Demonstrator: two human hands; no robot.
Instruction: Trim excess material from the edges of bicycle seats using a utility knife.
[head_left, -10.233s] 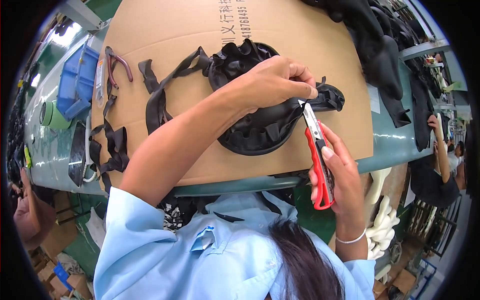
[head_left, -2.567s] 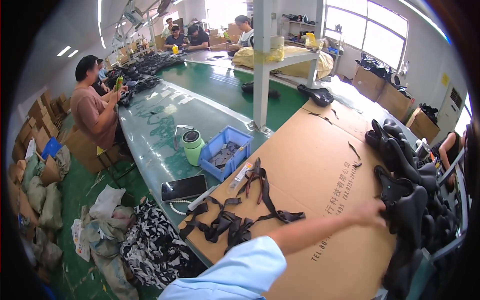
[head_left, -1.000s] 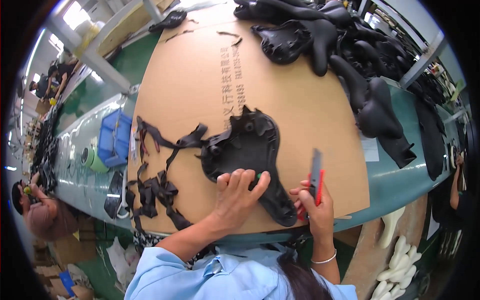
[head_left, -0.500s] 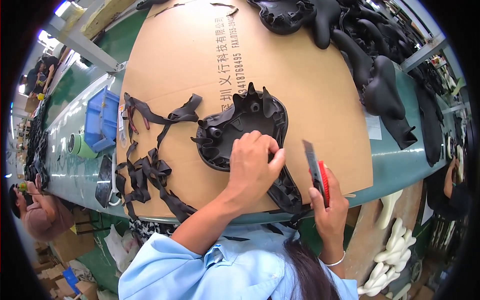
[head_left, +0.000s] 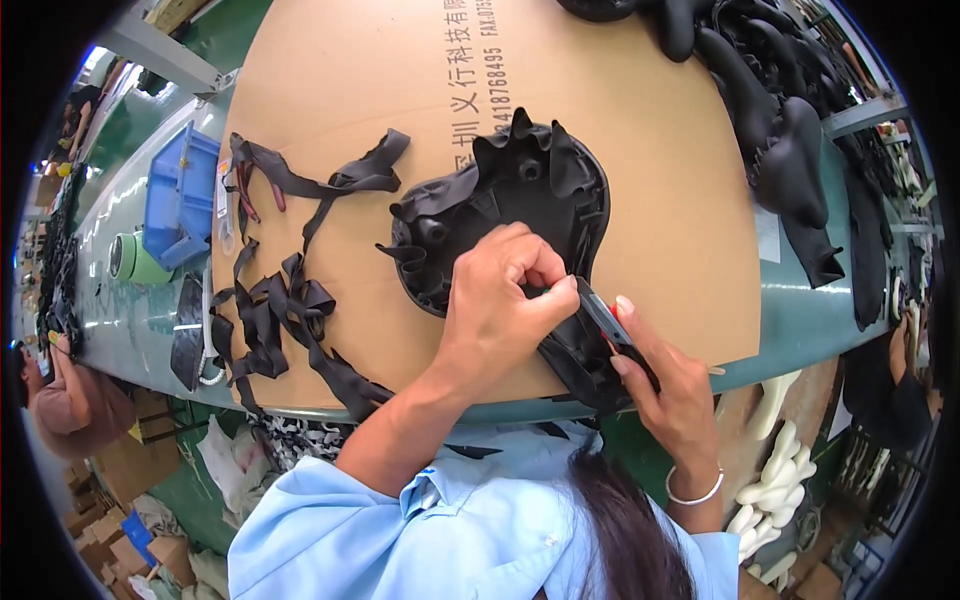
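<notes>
1 ruffled black saddle [head_left: 490, 210] lies beneath left fingers [head_left: 555, 305] pinched tight, hold unclear; right fingers [head_left: 645, 332] clasp a metal-bladed cutter [head_left: 607, 322].

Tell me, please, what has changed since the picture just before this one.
The right hand, still gripping the cutter, has moved leftward, bringing it close to the left hand at the edge of the black saddle. The saddle still lies underside up; the black strips and pliers stay to its left.

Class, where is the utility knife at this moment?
In the head view, right of centre, the utility knife is in the right hand, its front end beside the fingertips of the left hand.
</notes>
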